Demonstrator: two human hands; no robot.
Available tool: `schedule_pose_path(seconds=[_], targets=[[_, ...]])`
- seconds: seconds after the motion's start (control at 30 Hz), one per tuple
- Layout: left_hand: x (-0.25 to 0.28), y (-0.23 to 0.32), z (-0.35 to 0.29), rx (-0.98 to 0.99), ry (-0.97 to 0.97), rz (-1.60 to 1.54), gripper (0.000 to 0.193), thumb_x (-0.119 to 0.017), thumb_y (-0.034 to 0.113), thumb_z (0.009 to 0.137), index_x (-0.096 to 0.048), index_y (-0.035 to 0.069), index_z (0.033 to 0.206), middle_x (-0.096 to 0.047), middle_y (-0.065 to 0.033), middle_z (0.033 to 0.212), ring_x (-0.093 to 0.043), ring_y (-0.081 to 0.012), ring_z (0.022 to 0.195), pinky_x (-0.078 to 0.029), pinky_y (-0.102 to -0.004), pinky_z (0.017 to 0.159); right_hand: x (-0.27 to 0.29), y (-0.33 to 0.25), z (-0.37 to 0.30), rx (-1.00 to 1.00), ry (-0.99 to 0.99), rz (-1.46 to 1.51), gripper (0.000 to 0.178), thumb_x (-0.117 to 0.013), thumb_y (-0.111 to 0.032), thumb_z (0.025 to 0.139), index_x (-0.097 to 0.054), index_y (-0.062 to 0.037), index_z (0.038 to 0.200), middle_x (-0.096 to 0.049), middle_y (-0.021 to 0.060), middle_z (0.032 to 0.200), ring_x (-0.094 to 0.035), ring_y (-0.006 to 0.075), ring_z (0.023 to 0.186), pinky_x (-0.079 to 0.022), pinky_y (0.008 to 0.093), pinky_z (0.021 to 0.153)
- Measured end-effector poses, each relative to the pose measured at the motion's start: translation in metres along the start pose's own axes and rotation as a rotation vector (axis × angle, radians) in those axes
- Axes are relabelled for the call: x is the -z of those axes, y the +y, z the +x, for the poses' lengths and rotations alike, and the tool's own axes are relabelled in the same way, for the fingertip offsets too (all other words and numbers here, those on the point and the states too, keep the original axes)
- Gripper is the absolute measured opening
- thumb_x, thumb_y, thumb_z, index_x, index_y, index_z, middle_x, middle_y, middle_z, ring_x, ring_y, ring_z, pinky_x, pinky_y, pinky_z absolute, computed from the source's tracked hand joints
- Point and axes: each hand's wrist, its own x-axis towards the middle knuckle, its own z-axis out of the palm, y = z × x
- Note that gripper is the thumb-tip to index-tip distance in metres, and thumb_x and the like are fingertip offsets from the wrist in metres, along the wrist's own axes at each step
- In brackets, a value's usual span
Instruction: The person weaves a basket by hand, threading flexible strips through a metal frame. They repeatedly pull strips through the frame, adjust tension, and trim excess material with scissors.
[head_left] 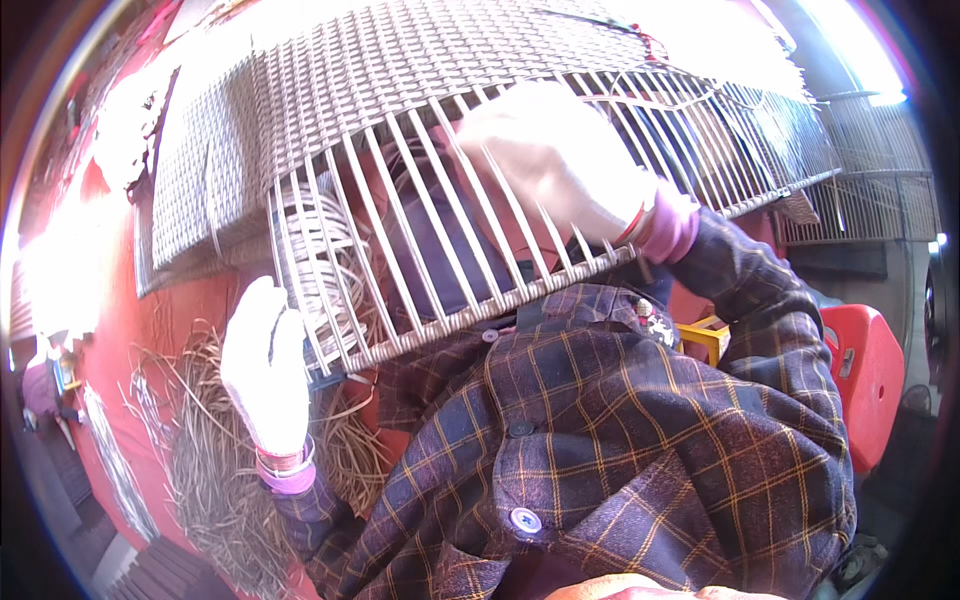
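Note:
A woven panel [400, 60] of grey flat strands lies across a frame in front of me, with bare slats [415, 250] running from the weave to the near rail [480, 312]. My right hand [550, 155], in a white glove, is closed over the slats by the edge of the weave. A thin pale strand [680, 103] trails rightward from it; the fingertips are washed out by glare. My left hand [265, 365], also gloved in white, is beside the frame's left corner. Its fingers are extended with the thumb slightly apart, and nothing shows in them.
Loose strands [225, 460] lie heaped on the red floor covering at left. A coil of strands [325, 265] shows beneath the slats. At right stand a red plastic seat [870, 385] and a yellow crate [705, 338]. Another slatted frame [860, 150] is at the far right.

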Motion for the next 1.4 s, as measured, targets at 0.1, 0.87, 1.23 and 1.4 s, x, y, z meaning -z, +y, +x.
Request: schedule_pose_path(seconds=[0.1, 0.87, 1.23, 1.4], targets=[[-0.011, 0.015, 0.01, -0.11, -0.099, -0.039, 0.024, -0.072, 0.007, 0.097, -0.075, -0.003, 0.119, -0.076, -0.0177, 0.121, -0.074, -0.0294, 0.11, -0.057, -0.0396, 0.1, 0.048, 0.063, -0.034, -0.221, -0.153, -0.386, 0.031, -0.063, -0.007, 0.088, -0.074, -0.005, 0.116, -0.076, 0.0143, 0.111, -0.071, 0.0349, 0.106, -0.055, 0.0448, 0.096], [-0.083, 0.082, 0.07, 0.028, -0.411, -0.705, 0.051, -0.069, 0.041, 0.105, -0.07, -0.002, 0.132, -0.075, -0.0094, 0.097, -0.068, -0.0155, 0.088, -0.057, -0.0317, 0.082, 0.007, -0.049, 0.036, -0.88, -0.351, 1.228, 0.028, -0.059, -0.027, 0.11, -0.073, -0.0024, 0.104, -0.054, -0.0046, 0.067, -0.051, 0.0047, 0.053, -0.044, 0.0226, 0.051], [-0.043, 0.026, 0.068, -0.407, 0.053, 0.001, 0.04, -0.073, 0.017, 0.094, -0.07, 0.01, 0.133, -0.072, -0.0082, 0.13, -0.072, -0.0215, 0.115, -0.057, -0.0312, 0.101, -0.027, -0.089, 0.042, -0.948, -0.43, 1.454, 0.024, -0.061, -0.025, 0.11, -0.071, -0.0024, 0.111, -0.047, -0.0075, 0.07, -0.037, 0.0032, 0.055, -0.032, 0.0215, 0.05], [-0.029, -0.004, 0.066, -0.201, 0.113, -0.337, 0.036, -0.065, 0.012, 0.096, -0.068, 0.005, 0.132, -0.073, -0.0088, 0.126, -0.071, -0.0229, 0.112, -0.056, -0.032, 0.099, -0.025, -0.092, 0.047, -0.921, -0.57, 1.298, 0.025, -0.059, -0.023, 0.11, -0.072, -0.0017, 0.109, -0.043, -0.0076, 0.062, -0.036, 0.0037, 0.052, -0.032, 0.0227, 0.05]])
